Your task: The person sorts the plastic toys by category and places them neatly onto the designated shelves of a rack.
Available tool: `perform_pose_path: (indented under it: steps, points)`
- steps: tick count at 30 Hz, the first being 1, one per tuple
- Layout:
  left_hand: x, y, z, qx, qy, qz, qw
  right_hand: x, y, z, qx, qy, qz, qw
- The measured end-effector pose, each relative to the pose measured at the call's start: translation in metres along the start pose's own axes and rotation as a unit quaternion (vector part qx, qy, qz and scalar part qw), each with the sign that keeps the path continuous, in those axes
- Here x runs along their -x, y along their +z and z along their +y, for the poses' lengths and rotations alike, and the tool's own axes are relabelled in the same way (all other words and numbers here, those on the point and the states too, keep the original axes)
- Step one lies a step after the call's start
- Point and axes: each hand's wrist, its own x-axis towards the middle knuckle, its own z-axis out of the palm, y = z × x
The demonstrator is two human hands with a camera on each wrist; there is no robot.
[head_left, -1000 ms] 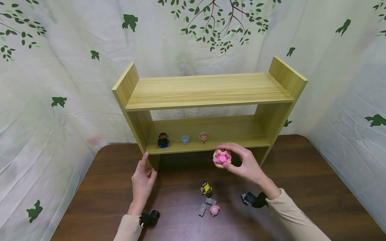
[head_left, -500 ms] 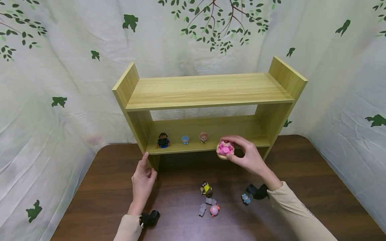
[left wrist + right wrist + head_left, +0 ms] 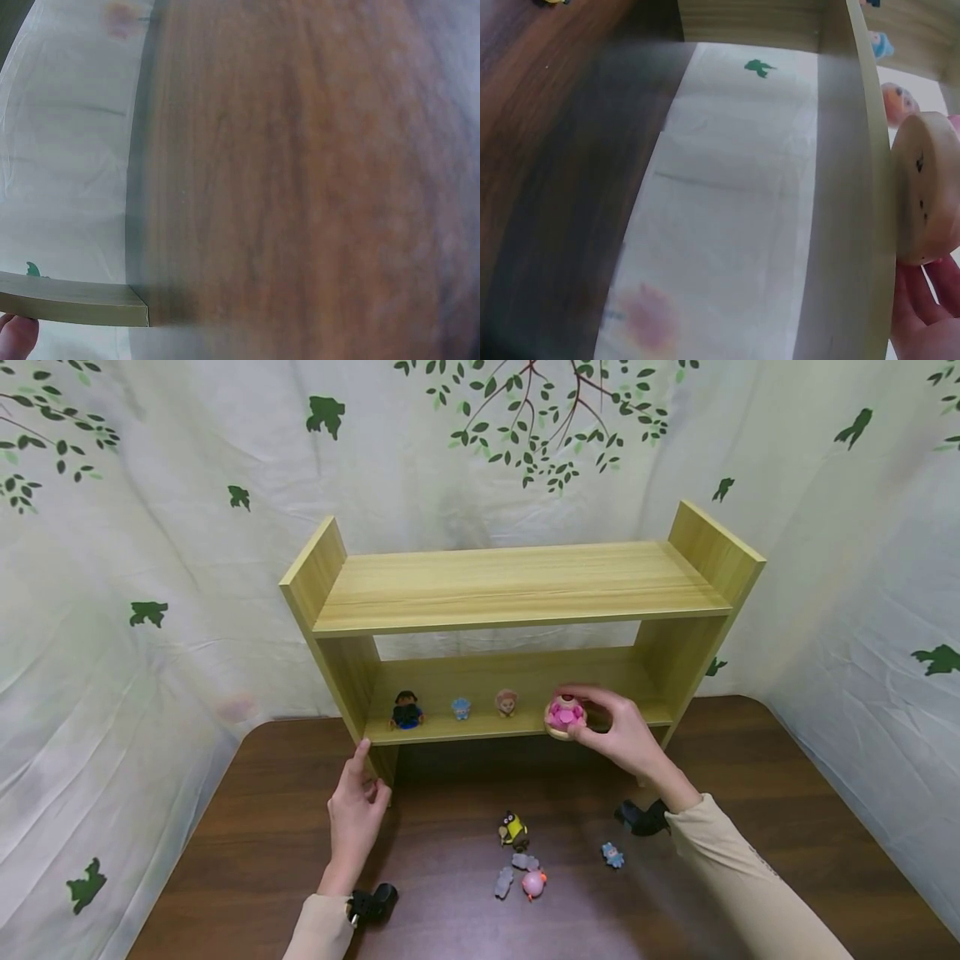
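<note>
My right hand (image 3: 622, 735) pinches a pink toy figure with a round cream base (image 3: 565, 717) between thumb and fingers, at the front edge of the shelf unit's (image 3: 517, 589) middle board. In the right wrist view the base's underside (image 3: 928, 187) faces the camera beside that board; whether they touch I cannot tell. To its left on the same board stand a brown-haired figure (image 3: 506, 702), a small blue figure (image 3: 461, 708) and a dark-haired figure in blue (image 3: 407, 710). The index fingertip of my left hand (image 3: 355, 818) touches the unit's left front edge.
On the brown table (image 3: 247, 827) lie a yellow-and-black figure (image 3: 513, 831), two greyish pieces (image 3: 504, 882), a pink round toy (image 3: 534, 883) and a light-blue figure (image 3: 612, 855). A white leaf-print curtain (image 3: 187, 677) surrounds the table's back and sides.
My right hand has lifted the pink figure up and slightly right, from below the middle board to its front edge. My left hand stays in place.
</note>
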Motion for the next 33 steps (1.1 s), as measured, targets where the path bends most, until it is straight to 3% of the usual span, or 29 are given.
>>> perform_pose_path:
  steps: [5, 21, 27, 33]
  points:
    - [0.000, 0.000, 0.000, 0.000, 0.002, 0.002, 1.0000, -0.005, 0.000, 0.030, 0.000, 0.013, -0.007, 0.9999]
    - [0.000, 0.000, -0.001, 0.000, 0.004, 0.001, 1.0000, -0.022, -0.006, 0.043, -0.006, 0.027, -0.034, 0.9990]
    - [0.000, 0.000, 0.000, 0.000, 0.004, 0.000, 1.0000, -0.026, -0.008, 0.041, -0.019, 0.043, -0.048, 0.9978]
    - [0.000, 0.000, 0.000, 0.004, 0.001, -0.002, 1.0000, -0.028, -0.012, 0.013, -0.025, 0.050, -0.059, 0.9967]
